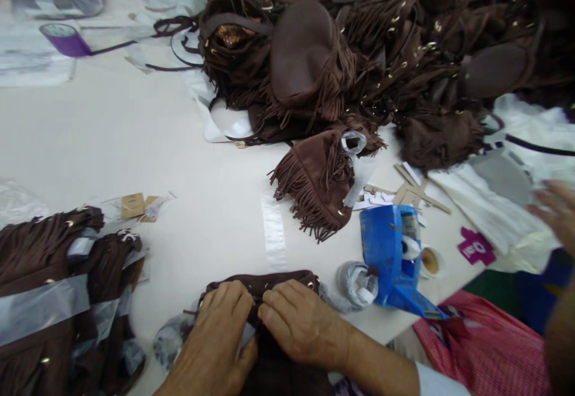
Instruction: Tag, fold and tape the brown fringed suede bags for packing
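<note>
A dark brown bag (287,369) with metal eyelets along its top edge lies at the front of the table, close to my body. My left hand (220,330) is closed on the left part of that edge, and my right hand (300,321) grips it just to the right, fingers curled. Between the hands there is a narrow gap. Clear plastic wrap (173,339) bulges out beside my left hand, and more plastic lies to the right of the bag. Beyond my hands rests a brown fringed bag (317,180) with a plastic ring and strip on it.
A large heap of brown fringed bags (305,54) covers the back right. Plastic-wrapped bags (40,264) lie at left. A blue tape dispenser (390,252) and a tape roll (431,261) stand right of my hands. A purple roll (65,39) is far left. Another person's hand (559,210) shows at right.
</note>
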The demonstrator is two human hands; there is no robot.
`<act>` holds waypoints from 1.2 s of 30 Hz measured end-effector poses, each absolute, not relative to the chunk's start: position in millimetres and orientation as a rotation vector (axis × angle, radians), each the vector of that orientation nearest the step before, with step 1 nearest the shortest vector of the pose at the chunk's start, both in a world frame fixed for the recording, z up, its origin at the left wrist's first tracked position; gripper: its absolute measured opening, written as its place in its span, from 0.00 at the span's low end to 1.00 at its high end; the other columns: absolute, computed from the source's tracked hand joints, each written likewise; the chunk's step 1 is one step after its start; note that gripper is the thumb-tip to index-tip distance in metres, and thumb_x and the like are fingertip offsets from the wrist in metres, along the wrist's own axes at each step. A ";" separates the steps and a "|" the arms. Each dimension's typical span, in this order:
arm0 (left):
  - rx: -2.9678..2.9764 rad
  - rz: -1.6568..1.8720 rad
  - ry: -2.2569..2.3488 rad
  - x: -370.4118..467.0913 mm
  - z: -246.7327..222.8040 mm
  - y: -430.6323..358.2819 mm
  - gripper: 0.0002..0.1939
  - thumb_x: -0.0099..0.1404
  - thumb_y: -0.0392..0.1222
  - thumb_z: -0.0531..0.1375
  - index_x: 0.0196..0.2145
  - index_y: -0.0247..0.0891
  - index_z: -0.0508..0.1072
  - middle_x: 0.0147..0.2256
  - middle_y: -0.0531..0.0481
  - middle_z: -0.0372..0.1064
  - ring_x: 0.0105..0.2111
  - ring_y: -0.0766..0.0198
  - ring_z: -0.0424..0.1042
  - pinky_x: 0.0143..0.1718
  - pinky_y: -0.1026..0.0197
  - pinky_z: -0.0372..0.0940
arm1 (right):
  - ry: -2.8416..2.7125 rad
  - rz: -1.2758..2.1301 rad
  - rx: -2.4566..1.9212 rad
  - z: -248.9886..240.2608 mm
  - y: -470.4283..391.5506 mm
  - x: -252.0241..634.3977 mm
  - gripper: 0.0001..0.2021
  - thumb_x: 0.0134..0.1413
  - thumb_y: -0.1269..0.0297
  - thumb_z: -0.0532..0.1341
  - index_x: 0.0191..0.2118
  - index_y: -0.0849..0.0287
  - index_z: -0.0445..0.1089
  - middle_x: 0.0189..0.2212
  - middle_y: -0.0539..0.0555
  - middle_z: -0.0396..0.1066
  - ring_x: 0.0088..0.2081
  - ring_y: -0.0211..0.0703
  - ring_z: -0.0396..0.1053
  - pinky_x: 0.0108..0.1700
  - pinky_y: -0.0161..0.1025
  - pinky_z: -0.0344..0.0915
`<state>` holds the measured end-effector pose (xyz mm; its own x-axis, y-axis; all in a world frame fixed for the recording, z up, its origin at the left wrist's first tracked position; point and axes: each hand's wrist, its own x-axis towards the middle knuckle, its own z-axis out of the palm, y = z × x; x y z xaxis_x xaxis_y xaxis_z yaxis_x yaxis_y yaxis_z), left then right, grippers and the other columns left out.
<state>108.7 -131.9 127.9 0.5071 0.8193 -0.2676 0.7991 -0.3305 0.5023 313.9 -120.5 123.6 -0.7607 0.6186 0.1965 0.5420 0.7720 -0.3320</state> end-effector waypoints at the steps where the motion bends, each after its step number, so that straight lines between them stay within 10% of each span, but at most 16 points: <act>1: 2.221 0.063 1.330 109.3 124.3 -135.6 0.12 0.58 0.32 0.56 0.41 0.41 0.66 0.42 0.47 0.65 0.44 0.52 0.64 0.48 0.46 0.61 | -2.667 0.374 -0.913 121.9 -121.3 314.0 0.08 0.66 0.71 0.53 0.42 0.65 0.68 0.37 0.58 0.70 0.40 0.47 0.65 0.42 0.44 0.61; 8: 2.633 0.276 1.580 100.9 118.0 -162.5 0.27 0.67 0.45 0.56 0.59 0.29 0.59 0.57 0.33 0.61 0.57 0.44 0.61 0.53 0.46 0.61 | -2.639 0.458 -0.980 111.0 -122.4 314.9 0.07 0.67 0.71 0.53 0.44 0.64 0.67 0.36 0.57 0.68 0.39 0.46 0.64 0.42 0.43 0.61; 15: 2.615 -0.155 1.702 110.0 126.1 -195.8 0.18 0.71 0.43 0.53 0.54 0.29 0.66 0.37 0.42 0.74 0.32 0.58 0.74 0.31 0.59 0.68 | -2.638 0.505 -0.986 109.1 -123.4 315.2 0.08 0.68 0.72 0.51 0.44 0.64 0.66 0.37 0.57 0.68 0.40 0.47 0.63 0.44 0.44 0.61; 36: 2.354 -0.545 1.861 117.3 93.9 -214.9 0.15 0.69 0.38 0.53 0.51 0.30 0.69 0.40 0.41 0.77 0.20 0.64 0.76 0.16 0.66 0.66 | -2.712 0.462 -0.934 72.9 -123.4 313.7 0.07 0.68 0.71 0.51 0.40 0.61 0.65 0.36 0.56 0.66 0.37 0.45 0.61 0.38 0.42 0.58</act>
<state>117.3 -214.9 93.9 0.1932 0.9234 -0.3317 0.9563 -0.2527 -0.1467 313.7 -123.4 72.9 -0.7683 0.6292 0.1178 0.5546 0.7462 -0.3682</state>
